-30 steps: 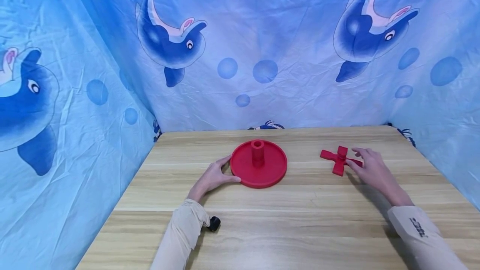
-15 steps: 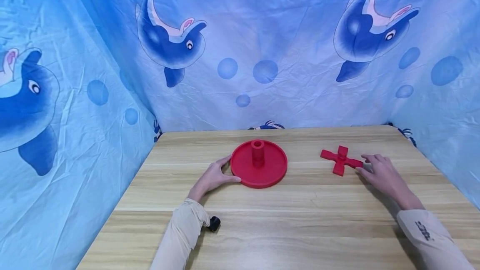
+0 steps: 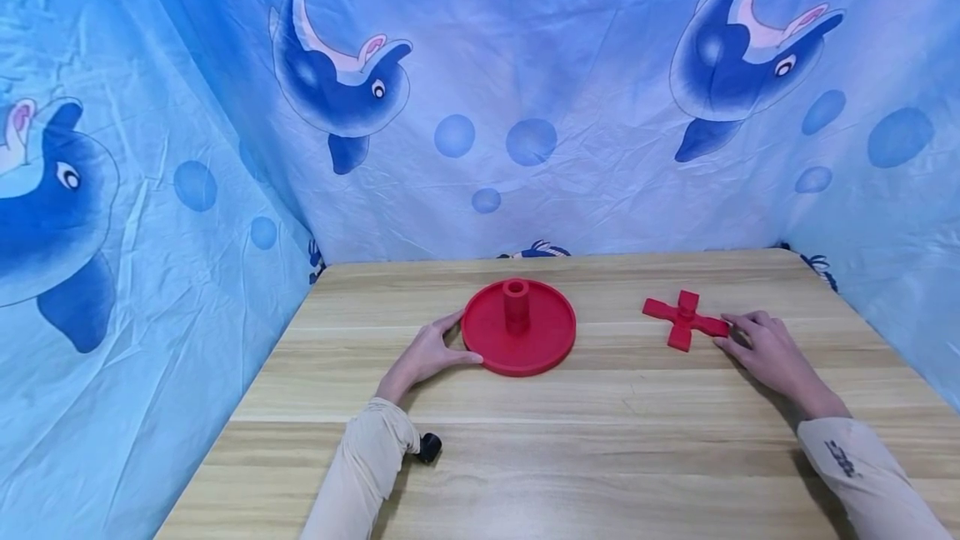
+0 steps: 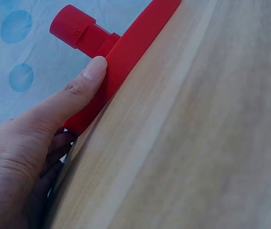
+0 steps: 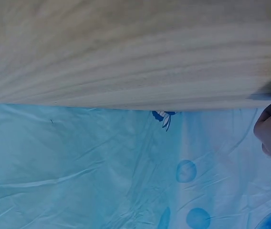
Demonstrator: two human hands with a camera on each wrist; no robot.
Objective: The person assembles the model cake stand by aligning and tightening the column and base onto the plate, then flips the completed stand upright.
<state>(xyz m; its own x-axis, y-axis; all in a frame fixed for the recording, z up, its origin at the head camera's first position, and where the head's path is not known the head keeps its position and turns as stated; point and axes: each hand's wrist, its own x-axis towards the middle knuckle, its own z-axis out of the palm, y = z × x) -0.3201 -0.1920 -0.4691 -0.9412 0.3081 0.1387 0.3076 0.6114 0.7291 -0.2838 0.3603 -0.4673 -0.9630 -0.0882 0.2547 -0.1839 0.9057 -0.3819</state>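
Note:
A red round dish (image 3: 540,344) with an upright hollow post (image 3: 516,307) at its centre stands on the table. My left hand (image 3: 426,354) grips the dish's left edge, fingers behind and thumb in front. In the left wrist view the thumb (image 4: 80,90) presses the outer rim, and the post bears a number that looks like 35. To the right lies a red four-armed cross piece (image 3: 682,323) with a raised middle. My right hand (image 3: 768,352) pinches the tip of its right arm. Only a bit of that hand enters the right wrist view, and its fingertips are hidden there.
Both things rest on a wood-grain table (image 3: 540,457). A blue curtain (image 3: 600,190) printed with dolphins hangs behind the table and along its sides. A small black object (image 3: 429,447) sits at the left sleeve's cuff.
My right hand has drawn back to the right from beside the cross's middle, and its fingers have come together on the right arm's tip. The left hand and dish stay put.

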